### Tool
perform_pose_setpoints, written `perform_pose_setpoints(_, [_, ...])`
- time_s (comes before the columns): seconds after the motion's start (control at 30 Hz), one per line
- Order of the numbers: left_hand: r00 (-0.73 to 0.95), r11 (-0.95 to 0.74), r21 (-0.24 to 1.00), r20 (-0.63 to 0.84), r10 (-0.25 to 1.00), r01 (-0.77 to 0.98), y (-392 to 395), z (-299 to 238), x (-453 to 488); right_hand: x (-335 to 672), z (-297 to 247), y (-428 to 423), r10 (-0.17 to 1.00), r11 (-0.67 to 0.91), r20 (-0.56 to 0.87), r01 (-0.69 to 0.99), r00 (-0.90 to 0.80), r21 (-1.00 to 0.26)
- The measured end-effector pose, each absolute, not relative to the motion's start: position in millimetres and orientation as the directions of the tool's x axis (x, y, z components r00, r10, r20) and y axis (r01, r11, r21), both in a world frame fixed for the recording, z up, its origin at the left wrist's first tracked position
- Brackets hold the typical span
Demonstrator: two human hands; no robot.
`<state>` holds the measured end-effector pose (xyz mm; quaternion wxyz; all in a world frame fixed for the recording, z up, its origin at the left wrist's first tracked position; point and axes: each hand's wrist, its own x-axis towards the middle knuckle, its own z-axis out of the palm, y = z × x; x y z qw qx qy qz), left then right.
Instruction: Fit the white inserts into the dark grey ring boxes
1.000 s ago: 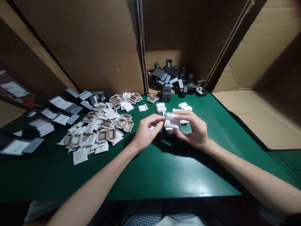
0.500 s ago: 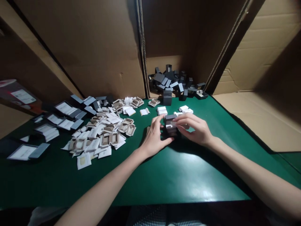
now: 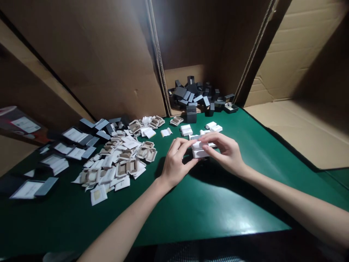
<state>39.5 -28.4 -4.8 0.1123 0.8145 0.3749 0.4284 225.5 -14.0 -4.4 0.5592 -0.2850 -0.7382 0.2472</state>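
Note:
Both of my hands meet over the middle of the green table [image 3: 207, 203]. My left hand [image 3: 176, 163] and my right hand [image 3: 226, 151] pinch a small white insert [image 3: 198, 150] from either side, low over the table. Something dark lies under it, mostly hidden by my fingers. Left of my hands spreads a heap of white and brown card inserts [image 3: 120, 160]. A few folded white inserts [image 3: 187, 129] lie just beyond my fingers.
A pile of small dark grey boxes [image 3: 196, 95] sits in an open cardboard carton [image 3: 180, 72] at the back. One grey box [image 3: 191, 115] stands on the table before it. Flat grey lids with white labels [image 3: 73, 140] lie at the far left. Cardboard walls surround the table.
A second ago I held the white insert in the air. Half a second ago my hands pressed on a dark box on the table. The white insert now shows again between my fingers.

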Motion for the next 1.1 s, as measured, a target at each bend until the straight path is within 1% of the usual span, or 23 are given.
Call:
perform_pose_setpoints(0.1, [0.312, -0.696, 0.512, 0.643, 0.699, 0.504, -25.6, -4.1, 37.8, 230.9, -2.5, -10.4, 0.543, 0.838, 0.764, 0.284, -0.348, -0.466])
perform_pose_setpoints(0.2, [0.307, -0.698, 0.512, 0.649, 0.696, 0.501, -23.3, -4.7, 36.7, 233.6, -2.1, -5.6, 0.433, 0.885, 0.800, 0.363, -0.416, -0.290])
perform_pose_setpoints(0.3, [0.331, -0.707, 0.500, 0.643, 0.690, 0.500, -23.0, -6.2, 36.5, 234.9, -3.0, -2.7, 0.379, 0.887, 0.813, 0.424, -0.443, -0.182])
perform_pose_setpoints(0.4, [0.358, -0.717, 0.495, 0.635, 0.684, 0.492, -24.2, -7.1, 36.9, 237.7, -3.7, -1.3, 0.352, 0.895, 0.791, 0.428, -0.500, -0.128])
perform_pose_setpoints(0.5, [0.356, -0.715, 0.507, 0.633, 0.688, 0.481, -25.2, -6.9, 37.1, 241.1, -3.5, 0.1, 0.343, 0.896, 0.784, 0.431, -0.517, -0.108])
perform_pose_setpoints(0.57, [0.344, -0.698, 0.526, 0.619, 0.706, 0.486, -25.0, -6.6, 36.8, 242.7, -2.4, 0.9, 0.347, 0.898, 0.791, 0.421, -0.503, -0.127])
perform_pose_setpoints(0.67, [0.328, -0.653, 0.564, 0.574, 0.750, 0.506, -23.6, -8.2, 36.8, 243.4, -0.5, 1.3, 0.353, 0.903, 0.807, 0.398, -0.474, -0.161])
perform_pose_setpoints(0.77, [0.360, -0.623, 0.591, 0.511, 0.781, 0.512, -21.9, -13.9, 38.4, 242.2, -0.8, 1.3, 0.342, 0.914, 0.815, 0.367, -0.468, -0.173])
perform_pose_setpoints(0.93, [0.459, -0.617, 0.550, 0.413, 0.787, 0.562, -20.2, -25.8, 43.3, 239.0, -5.0, 0.6, 0.339, 0.933, 0.769, 0.296, -0.542, -0.202])
perform_pose_setpoints(1.03, [0.437, -0.579, 0.556, 0.380, 0.815, 0.596, -19.9, -27.5, 44.3, 238.9, -5.9, 0.6, 0.339, 0.934, 0.766, 0.294, -0.546, -0.204])
perform_pose_setpoints(1.1, [0.408, -0.547, 0.571, 0.365, 0.837, 0.611, -19.9, -26.7, 43.9, 240.4, -5.5, 1.6, 0.327, 0.935, 0.777, 0.304, -0.538, -0.183])
